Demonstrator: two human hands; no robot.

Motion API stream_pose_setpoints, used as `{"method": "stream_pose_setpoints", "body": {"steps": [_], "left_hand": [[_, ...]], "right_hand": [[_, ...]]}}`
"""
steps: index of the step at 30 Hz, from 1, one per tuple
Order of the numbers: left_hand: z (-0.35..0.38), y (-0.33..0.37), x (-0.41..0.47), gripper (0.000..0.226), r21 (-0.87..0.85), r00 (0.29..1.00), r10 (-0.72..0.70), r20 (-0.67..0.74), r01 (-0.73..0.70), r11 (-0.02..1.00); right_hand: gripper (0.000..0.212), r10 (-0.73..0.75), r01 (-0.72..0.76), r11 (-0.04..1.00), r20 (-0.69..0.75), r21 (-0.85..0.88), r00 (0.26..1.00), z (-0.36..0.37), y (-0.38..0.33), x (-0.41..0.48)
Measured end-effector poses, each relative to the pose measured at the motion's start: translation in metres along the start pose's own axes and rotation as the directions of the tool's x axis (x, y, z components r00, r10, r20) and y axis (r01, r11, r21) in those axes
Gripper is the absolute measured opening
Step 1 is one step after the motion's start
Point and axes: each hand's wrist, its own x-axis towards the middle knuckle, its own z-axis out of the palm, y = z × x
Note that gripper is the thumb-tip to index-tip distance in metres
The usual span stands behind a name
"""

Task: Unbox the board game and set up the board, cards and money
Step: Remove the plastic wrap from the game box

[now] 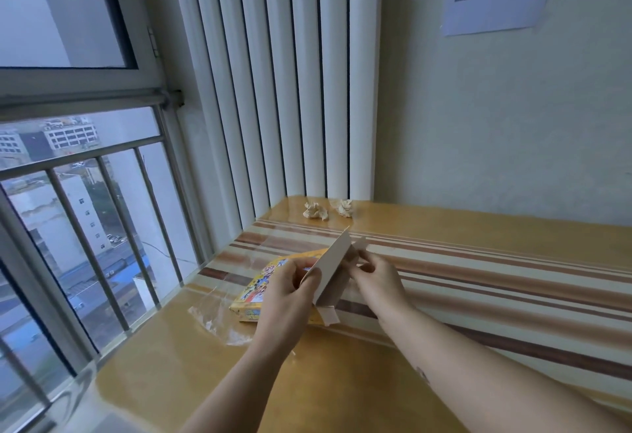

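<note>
A yellow board game box (254, 290) with colourful cartoon art lies flat on the wooden table (191, 361). Its grey cardboard end flap (333, 270) stands raised at the box's right end. My left hand (290, 287) pinches the flap's near edge between thumb and fingers. My right hand (374, 275) pinches a smaller side tab (359, 245) just behind the flap. Whatever is inside the box is hidden.
Crumpled clear plastic wrap (213, 316) lies left of the box. Two crumpled paper balls (315, 210) sit at the table's far edge by the white radiator (273, 90). A striped cloth (478, 282) covers the table's right half. A barred window is on the left.
</note>
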Motion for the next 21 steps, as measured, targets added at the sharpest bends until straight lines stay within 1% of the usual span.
{"method": "stream_pose_setpoints", "body": {"steps": [1, 3, 6, 8, 10, 12, 16, 17, 18, 19, 21], "left_hand": [[0.001, 0.001, 0.0, 0.015, 0.002, 1.0, 0.001, 0.004, -0.001, 1.0], [0.004, 0.0, 0.0, 0.014, 0.012, 1.0, -0.001, 0.008, 0.001, 1.0], [0.007, -0.002, -0.001, 0.013, 0.036, 1.0, -0.007, 0.014, 0.006, 0.999], [0.01, -0.004, -0.004, 0.012, 0.015, 0.999, -0.014, 0.034, 0.014, 1.0], [0.012, -0.005, -0.007, 0.011, 0.012, 0.999, -0.006, 0.043, 0.006, 1.0], [0.013, -0.004, -0.009, 0.012, 0.015, 0.999, 0.013, 0.034, -0.014, 1.0], [0.012, -0.002, -0.01, 0.014, 0.038, 0.998, 0.035, 0.056, -0.037, 0.999], [0.011, -0.004, -0.01, 0.015, 0.063, 0.995, 0.056, 0.079, -0.061, 0.996], [0.011, -0.008, -0.009, 0.017, 0.128, 0.99, 0.091, 0.104, -0.105, 0.986], [0.012, -0.013, -0.007, 0.021, 0.238, 0.982, 0.13, 0.136, -0.159, 0.958], [0.012, -0.022, -0.002, 0.031, 0.478, 0.966, 0.149, 0.211, -0.235, 0.847]], "right_hand": [[0.031, 0.034, -0.034, 0.998, 0.003, 0.053, 0.999, 0.0, 0.004, -0.005], [0.023, 0.123, -0.134, 0.979, 0.077, 0.156, 0.989, 0.002, 0.009, -0.015], [0.007, 0.228, -0.267, 0.929, 0.171, 0.258, 0.959, 0.001, 0.009, -0.021], [0.008, 0.339, -0.415, 0.85, 0.264, 0.324, 0.903, -0.001, 0.003, -0.021], [0.012, 0.421, -0.526, 0.785, 0.341, 0.327, 0.84, -0.004, -0.004, -0.02], [0.016, 0.45, -0.558, 0.764, 0.353, 0.323, 0.82, -0.005, -0.003, -0.017], [0.021, 0.442, -0.553, 0.737, 0.343, 0.389, 0.829, -0.004, 0.003, -0.015], [0.02, 0.429, -0.551, 0.726, 0.356, 0.411, 0.83, -0.004, 0.003, -0.015], [0.019, 0.411, -0.552, 0.71, 0.378, 0.438, 0.829, -0.003, 0.003, -0.016], [0.019, 0.393, -0.553, 0.692, 0.401, 0.464, 0.828, -0.004, 0.003, -0.017], [0.019, 0.367, -0.553, 0.662, 0.423, 0.507, 0.828, -0.005, 0.004, -0.018]]}}
